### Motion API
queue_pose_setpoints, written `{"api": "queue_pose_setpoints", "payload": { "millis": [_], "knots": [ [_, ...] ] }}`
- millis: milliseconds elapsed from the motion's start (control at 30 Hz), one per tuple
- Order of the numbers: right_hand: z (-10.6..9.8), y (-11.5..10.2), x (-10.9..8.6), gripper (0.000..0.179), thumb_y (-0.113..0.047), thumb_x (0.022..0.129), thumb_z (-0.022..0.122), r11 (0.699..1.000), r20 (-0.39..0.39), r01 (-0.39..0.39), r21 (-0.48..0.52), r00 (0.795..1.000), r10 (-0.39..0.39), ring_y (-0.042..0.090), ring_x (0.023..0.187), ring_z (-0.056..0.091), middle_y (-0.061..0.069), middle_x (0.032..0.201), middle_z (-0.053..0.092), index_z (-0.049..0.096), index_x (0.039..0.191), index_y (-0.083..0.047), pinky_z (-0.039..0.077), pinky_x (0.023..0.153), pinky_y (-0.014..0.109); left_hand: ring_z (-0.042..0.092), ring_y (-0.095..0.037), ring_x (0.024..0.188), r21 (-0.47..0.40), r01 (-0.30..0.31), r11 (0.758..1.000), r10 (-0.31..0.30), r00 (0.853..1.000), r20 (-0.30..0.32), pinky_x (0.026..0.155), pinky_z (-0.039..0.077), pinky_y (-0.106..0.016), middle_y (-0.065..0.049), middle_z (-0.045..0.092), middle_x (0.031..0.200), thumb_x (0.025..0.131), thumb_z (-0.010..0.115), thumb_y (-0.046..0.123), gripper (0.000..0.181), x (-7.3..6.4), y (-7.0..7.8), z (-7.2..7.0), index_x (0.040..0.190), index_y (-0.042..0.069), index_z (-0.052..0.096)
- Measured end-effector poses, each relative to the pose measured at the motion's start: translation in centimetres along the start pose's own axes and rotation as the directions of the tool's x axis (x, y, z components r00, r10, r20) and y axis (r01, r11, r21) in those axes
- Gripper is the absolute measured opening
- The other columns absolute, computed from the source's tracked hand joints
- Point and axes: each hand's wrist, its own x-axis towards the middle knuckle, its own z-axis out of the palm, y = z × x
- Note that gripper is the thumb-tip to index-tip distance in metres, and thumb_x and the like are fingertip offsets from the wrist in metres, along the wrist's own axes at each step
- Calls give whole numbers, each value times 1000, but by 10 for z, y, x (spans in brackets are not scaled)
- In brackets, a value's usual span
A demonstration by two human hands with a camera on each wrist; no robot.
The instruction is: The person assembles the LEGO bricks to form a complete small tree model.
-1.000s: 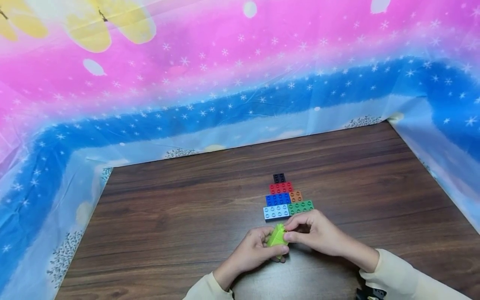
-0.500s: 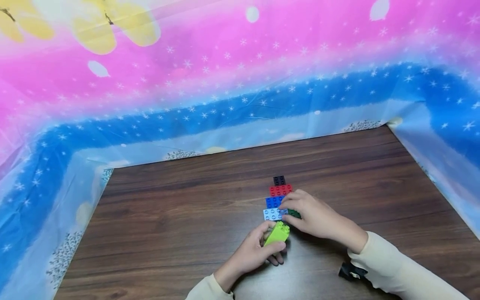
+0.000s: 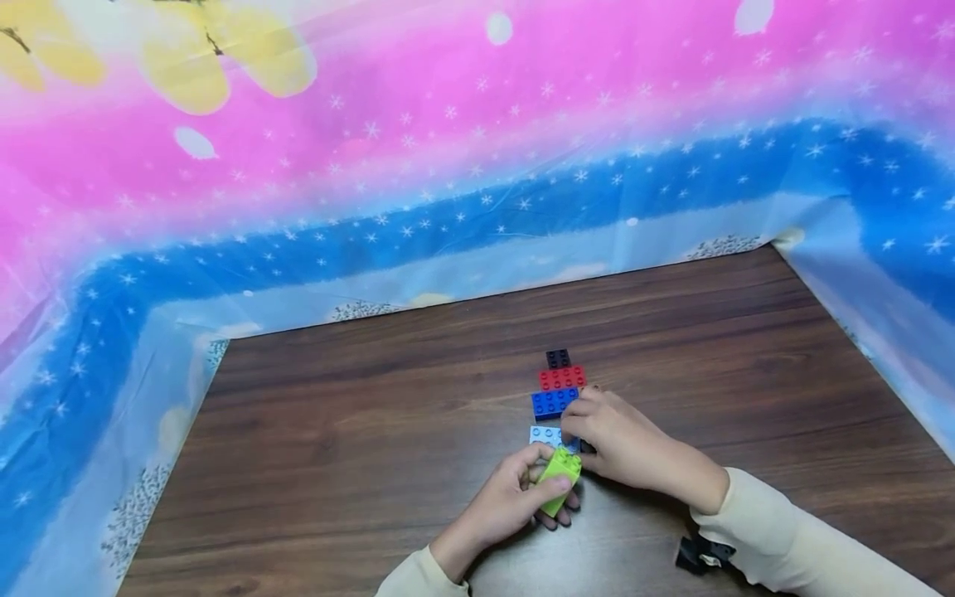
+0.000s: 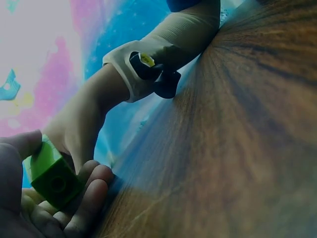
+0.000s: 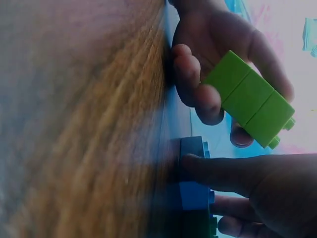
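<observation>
A lime green stack of toy bricks (image 3: 558, 482), with studs at its top end, is held between the thumb and fingers of my left hand (image 3: 509, 495). In the right wrist view two seams run across the stack (image 5: 250, 101). My right hand (image 3: 630, 439) pinches the light blue brick (image 3: 543, 434) just beyond it, thumb against the side. A dark green brick (image 5: 196, 224) lines up with the light blue one in the right wrist view; in the head view the hand mostly hides it. The blue brick (image 3: 554, 404) lies beyond, separated by a gap of tabletop.
Behind the blue brick, a red brick (image 3: 563, 378) and a small black brick (image 3: 557, 359) lie in line on the brown wooden table (image 3: 358, 431). A patterned pink and blue cloth (image 3: 477, 182) hangs around the table's far and side edges.
My right hand has let go of the lime stack, reached to the light blue brick and drawn it towards me, away from the blue one. The left hand keeps holding the stack.
</observation>
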Motion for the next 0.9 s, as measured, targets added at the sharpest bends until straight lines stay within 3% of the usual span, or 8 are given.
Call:
{"api": "queue_pose_setpoints", "payload": {
  "millis": [133,233,333,500,600,733,900],
  "knots": [
    [0,0,-1,20,-18,84,90,997,-36,-16,70,999,18,14,90,56,-7,93,71,71,91,-18,52,80,40,65,-9,66,15,-42,999,42,999,17,51,51,-19,-35,72,107,108,62,16,27,-2,-1,1,121,-6,56],
    [-3,2,-1,18,-19,88,87,969,-83,-59,238,993,81,11,87,56,-13,92,68,70,92,-21,50,75,34,62,-7,66,30,-83,996,82,996,29,52,49,-17,-42,68,109,107,62,15,30,-3,-1,1,122,-10,55],
    [-7,6,-1,14,-23,92,84,887,-92,-123,444,979,181,12,79,57,-13,90,67,70,95,-22,50,68,30,62,-7,69,45,-90,995,89,996,20,55,50,-18,-40,69,103,107,63,16,31,-3,-1,0,122,-10,57],
    [-12,11,-3,10,-18,96,78,663,-15,-186,725,959,285,16,67,60,0,85,68,71,99,-11,53,58,28,56,-4,64,113,-86,990,91,995,-44,51,44,-17,-16,70,86,104,66,18,31,-2,-2,1,123,-6,61],
    [-12,14,-5,8,-11,99,73,546,36,-191,816,959,282,20,72,66,8,86,68,69,101,-4,59,64,33,52,-4,62,115,-82,990,90,993,-70,50,42,-17,-2,64,83,104,65,19,31,-2,-2,1,124,-5,61],
    [-12,16,-7,10,-10,101,69,483,63,-190,855,962,266,21,78,68,10,89,69,68,104,0,61,71,37,48,-6,60,76,-63,995,70,994,-86,49,40,-17,0,59,81,105,64,18,32,-1,-1,1,125,-8,60],
    [-11,14,-7,12,-10,99,73,473,65,-176,864,968,242,17,80,68,10,91,71,70,104,0,59,71,31,45,-7,56,34,-30,999,34,993,-116,47,37,-17,0,57,78,105,64,16,35,-2,2,2,129,-9,58]
  ]
}}
